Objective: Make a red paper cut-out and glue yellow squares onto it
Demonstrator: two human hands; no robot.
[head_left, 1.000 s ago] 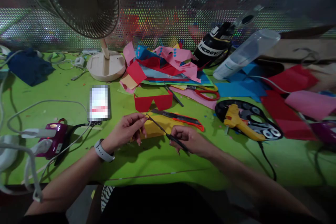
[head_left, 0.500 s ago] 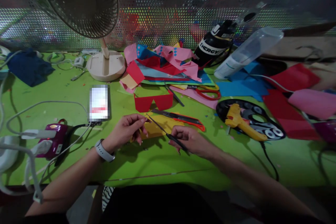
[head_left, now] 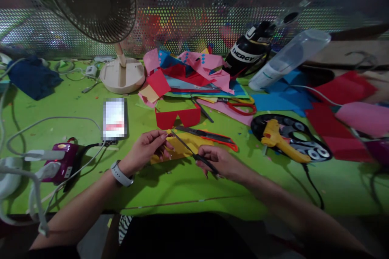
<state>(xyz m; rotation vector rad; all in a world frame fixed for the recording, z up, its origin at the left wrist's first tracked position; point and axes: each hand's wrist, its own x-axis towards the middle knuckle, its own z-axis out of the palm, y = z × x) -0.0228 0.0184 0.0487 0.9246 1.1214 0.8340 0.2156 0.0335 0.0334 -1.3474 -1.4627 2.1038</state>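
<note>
1. The left hand's grip was closed in a fingertip pinch; the left hand [head_left: 153,143] seemed to hold a tiny yellow scrap [head_left: 169,132] at the scissor tips.
2. The right hand [head_left: 215,160] grasped the dark scissors [head_left: 205,162] by the handles, blades pointing up and left toward that pinch. Whether the blades were parted could not be told.
3. The step in hand looked like fine trimming; a further snip called for a steady scrap and fingertips clear of the blades.
4. On the green worktop [head_left: 182,188], a phone [head_left: 114,119] lay left of the red paper glasses [head_left: 162,119], which sat beyond the hands.
5. A yellow sheet [head_left: 179,153] lay beneath the blades, with an orange-edged cutter [head_left: 209,134] beside its far edge.
6. Farther right, a yellow glue gun [head_left: 281,144] rested on a black tray [head_left: 258,125].
</note>
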